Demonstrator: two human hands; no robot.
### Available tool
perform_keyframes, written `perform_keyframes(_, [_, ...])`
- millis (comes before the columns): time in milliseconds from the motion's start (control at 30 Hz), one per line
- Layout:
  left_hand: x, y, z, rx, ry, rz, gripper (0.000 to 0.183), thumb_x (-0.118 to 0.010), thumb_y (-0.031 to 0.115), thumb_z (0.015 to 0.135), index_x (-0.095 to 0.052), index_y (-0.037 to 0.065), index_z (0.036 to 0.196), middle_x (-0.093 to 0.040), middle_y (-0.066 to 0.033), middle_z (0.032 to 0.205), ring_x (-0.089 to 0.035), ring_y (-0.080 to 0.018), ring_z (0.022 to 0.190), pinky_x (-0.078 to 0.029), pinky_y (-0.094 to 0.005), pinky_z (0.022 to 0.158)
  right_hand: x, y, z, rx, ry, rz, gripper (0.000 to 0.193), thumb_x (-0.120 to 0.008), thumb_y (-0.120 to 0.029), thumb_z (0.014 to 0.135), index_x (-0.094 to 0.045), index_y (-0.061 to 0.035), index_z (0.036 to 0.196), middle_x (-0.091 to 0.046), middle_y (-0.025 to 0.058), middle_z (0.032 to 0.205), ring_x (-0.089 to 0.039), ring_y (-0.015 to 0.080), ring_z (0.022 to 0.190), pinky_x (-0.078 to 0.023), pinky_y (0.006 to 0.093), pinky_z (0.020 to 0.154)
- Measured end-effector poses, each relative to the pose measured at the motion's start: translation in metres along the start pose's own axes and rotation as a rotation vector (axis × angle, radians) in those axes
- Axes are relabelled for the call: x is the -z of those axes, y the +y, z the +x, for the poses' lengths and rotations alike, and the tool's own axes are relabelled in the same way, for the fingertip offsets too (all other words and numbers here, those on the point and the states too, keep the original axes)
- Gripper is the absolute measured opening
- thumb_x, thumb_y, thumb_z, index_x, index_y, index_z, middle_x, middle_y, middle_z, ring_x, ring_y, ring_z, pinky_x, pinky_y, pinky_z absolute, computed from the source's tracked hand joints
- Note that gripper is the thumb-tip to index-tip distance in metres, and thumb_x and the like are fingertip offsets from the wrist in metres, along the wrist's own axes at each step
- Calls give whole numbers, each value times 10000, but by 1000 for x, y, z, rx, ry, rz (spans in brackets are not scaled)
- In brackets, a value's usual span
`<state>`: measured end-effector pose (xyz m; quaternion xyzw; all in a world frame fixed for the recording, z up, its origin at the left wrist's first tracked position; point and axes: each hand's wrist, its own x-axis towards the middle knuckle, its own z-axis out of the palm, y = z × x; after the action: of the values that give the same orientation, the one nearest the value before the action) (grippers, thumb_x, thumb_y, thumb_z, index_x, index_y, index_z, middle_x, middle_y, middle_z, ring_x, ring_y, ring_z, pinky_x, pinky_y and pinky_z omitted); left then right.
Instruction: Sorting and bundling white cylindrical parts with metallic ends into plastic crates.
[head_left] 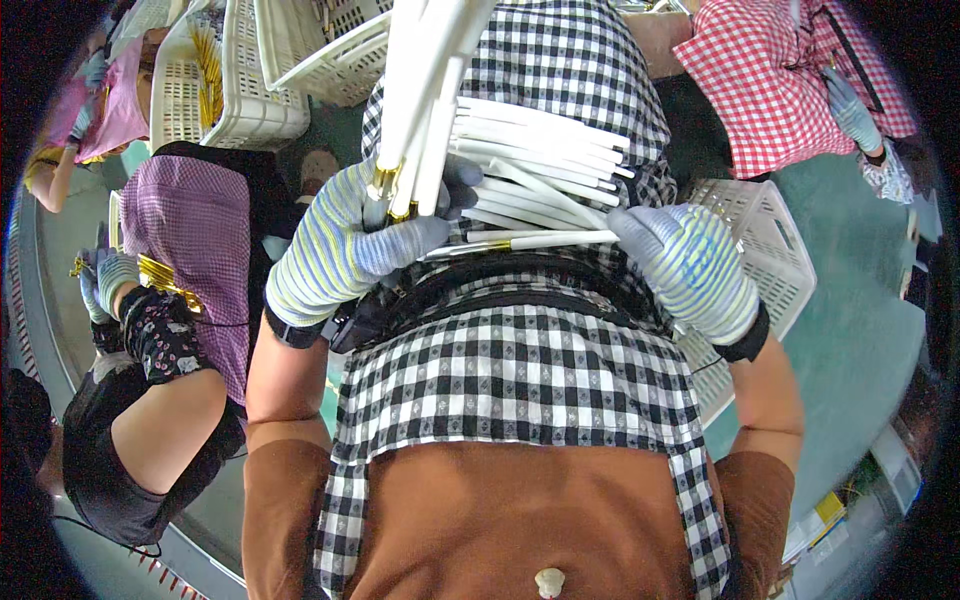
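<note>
My left hand (pixel 345 235), in a striped knit glove, is closed around a bundle of long white-handled brushes (pixel 425 90). They stand up and away from me, with gold ferrules at their lower ends by my palm. My gloved right hand (pixel 690 260) pinches the handle end of a single white brush (pixel 560 239). That brush lies crosswise, its gold ferrule pointing left and its tip just below my left fingers. Beneath both hands, several white handles (pixel 540 140) rest in a loose pile on my checked apron (pixel 520 385), some with dark ends.
A white plastic crate (pixel 765 245) stands on the floor to the right. More crates (pixel 235 85) are at the far left, one with gold-coloured pieces. A co-worker in a purple checked apron (pixel 190 230) sits close on my left; another in red check (pixel 755 100) is far right.
</note>
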<state>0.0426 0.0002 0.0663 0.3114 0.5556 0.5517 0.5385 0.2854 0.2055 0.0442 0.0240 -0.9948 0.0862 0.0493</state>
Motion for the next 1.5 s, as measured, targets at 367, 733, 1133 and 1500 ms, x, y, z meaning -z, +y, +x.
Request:
perform_keyframes(367, [-23, 18, 40, 234, -335, 82, 208, -714, 173, 768, -644, 26, 897, -680, -108, 914, -639, -206, 906, -486, -304, 782, 72, 10, 42, -265, 397, 641, 209, -721, -158, 731, -642, -64, 900, -620, 87, 742, -620, 238, 660, -481, 323, 614])
perform_keyframes(733, [-65, 1, 61, 342, -558, -418, 386, -723, 180, 792, -584, -16, 1095, -661, -146, 997, -657, -265, 873, -530, -358, 771, 26, -1, 84, -301, 480, 2007, 559, -689, -277, 817, -484, 17, 1246, -642, 127, 1001, -635, 191, 872, -520, 303, 762])
perform_keyframes(1133, [-51, -3, 57, 417, -664, -291, 389, -718, 185, 809, -593, 32, 1144, -669, -88, 944, -620, -145, 808, -491, -246, 720, 8, -24, 70, -386, 322, 2104, 359, -680, -185, 861, -572, -20, 1161, -660, 95, 1031, -635, 169, 960, -518, 306, 848])
perform_keyframes(1500, [-43, 2, 47, 284, -286, -220, 332, -723, 113, 769, -595, 23, 1062, -645, -83, 922, -633, -189, 798, -540, -306, 676, 10, -3, 73, -332, 863, 612, 600, -781, -326, 694, -545, -91, 1193, -491, 169, 1252, -540, 332, 1081, -455, 429, 905])
